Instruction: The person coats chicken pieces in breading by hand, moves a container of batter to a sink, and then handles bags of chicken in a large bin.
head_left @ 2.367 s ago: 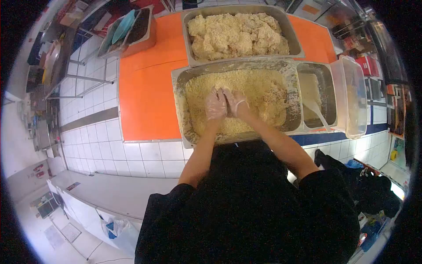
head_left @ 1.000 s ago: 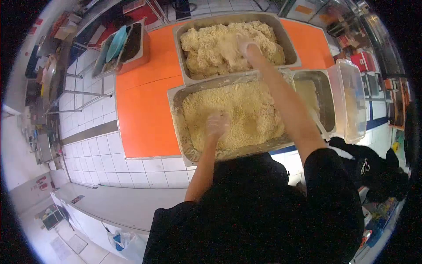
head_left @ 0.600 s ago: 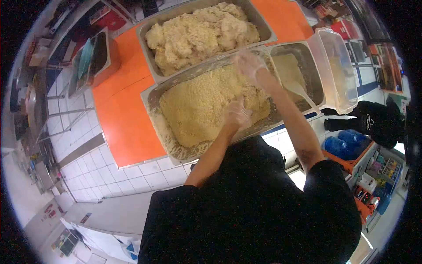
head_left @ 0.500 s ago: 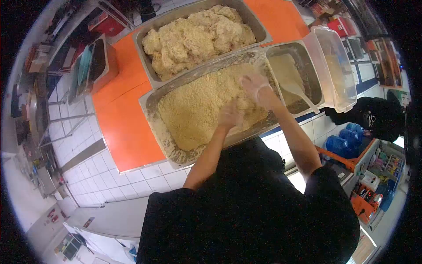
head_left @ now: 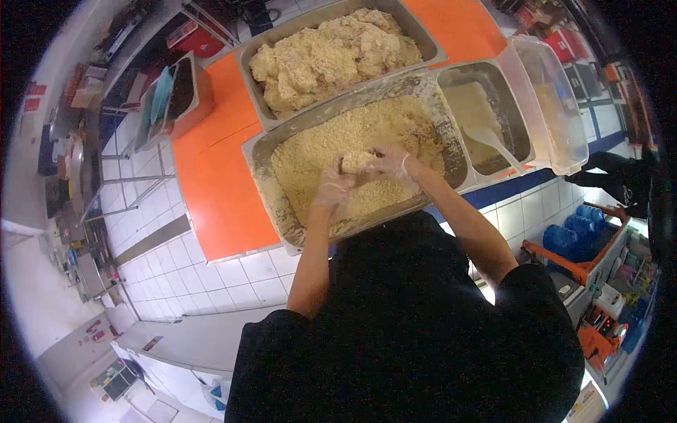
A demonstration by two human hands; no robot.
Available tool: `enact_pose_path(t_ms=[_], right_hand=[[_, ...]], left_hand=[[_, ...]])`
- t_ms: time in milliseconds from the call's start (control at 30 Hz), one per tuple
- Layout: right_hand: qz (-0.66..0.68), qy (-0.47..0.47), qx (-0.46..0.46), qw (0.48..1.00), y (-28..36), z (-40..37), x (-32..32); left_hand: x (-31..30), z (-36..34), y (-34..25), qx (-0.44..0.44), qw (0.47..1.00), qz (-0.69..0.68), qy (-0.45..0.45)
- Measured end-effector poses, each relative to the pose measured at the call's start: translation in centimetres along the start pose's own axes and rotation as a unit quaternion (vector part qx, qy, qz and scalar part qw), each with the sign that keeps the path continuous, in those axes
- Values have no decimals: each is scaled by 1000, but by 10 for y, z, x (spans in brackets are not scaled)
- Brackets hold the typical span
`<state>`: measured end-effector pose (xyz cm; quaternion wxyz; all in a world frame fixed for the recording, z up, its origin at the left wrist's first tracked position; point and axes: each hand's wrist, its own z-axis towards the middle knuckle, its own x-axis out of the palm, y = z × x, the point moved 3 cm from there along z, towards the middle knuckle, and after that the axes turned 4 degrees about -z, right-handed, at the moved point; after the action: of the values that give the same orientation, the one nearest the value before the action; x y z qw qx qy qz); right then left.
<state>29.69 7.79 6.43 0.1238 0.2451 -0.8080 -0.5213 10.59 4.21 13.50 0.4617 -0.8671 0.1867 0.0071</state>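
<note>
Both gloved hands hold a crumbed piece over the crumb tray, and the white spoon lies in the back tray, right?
No: the head view shows the white spoon in the small pan beside the crumb tray. Left hand and right hand do hold the crumbed piece.

Breaded piece [head_left: 355,162] half hidden by fingers [head_left: 384,158]; far tray [head_left: 422,35] cut by top edge.

A commercial kitchen: steel food pans [head_left: 262,151], tiled counter [head_left: 233,271], breading crumbs [head_left: 310,158]
</note>
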Motion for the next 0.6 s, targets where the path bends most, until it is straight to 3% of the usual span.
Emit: enact_pose_path(t_ms=[33,100,133,200,233,267,300,333,400,433,500,533,600], right_hand=[[89,7,1,996,14,-1,7],[-188,56,137,971,44,-6,14],[-191,57,133,971,56,-10,17],[-134,48,101,985,65,-12,24],[-116,47,89,988,62,-8,27],[-4,43,92,995,37,6,29],[108,39,95,989,36,8,34],[105,42,95,989,34,9,39],[25,-117,2,993,36,5,43],[23,-115,4,993,30,10,43],[155,-79,17,985,15,26,40],[154,-79,18,985,14,24,39],[-17,-125,-39,991,23,17,32]], left_hand=[[-4,-1,7,1,1000,-1,-5],[-12,-2,18,201,962,174,-63],[-16,2,32,204,961,174,-68],[-29,5,50,314,922,163,-159],[-33,-7,31,315,921,162,-164],[-38,-21,7,117,983,74,-120],[-38,-32,3,-89,993,-20,-68],[-37,-26,18,-88,993,-23,-71],[-35,-3,61,46,969,-225,-93],[-35,9,80,45,968,-228,-95],[-38,25,101,105,948,-285,-100],[-39,14,83,104,947,-286,-101],[-50,-20,30,-3,972,-18,-235]])
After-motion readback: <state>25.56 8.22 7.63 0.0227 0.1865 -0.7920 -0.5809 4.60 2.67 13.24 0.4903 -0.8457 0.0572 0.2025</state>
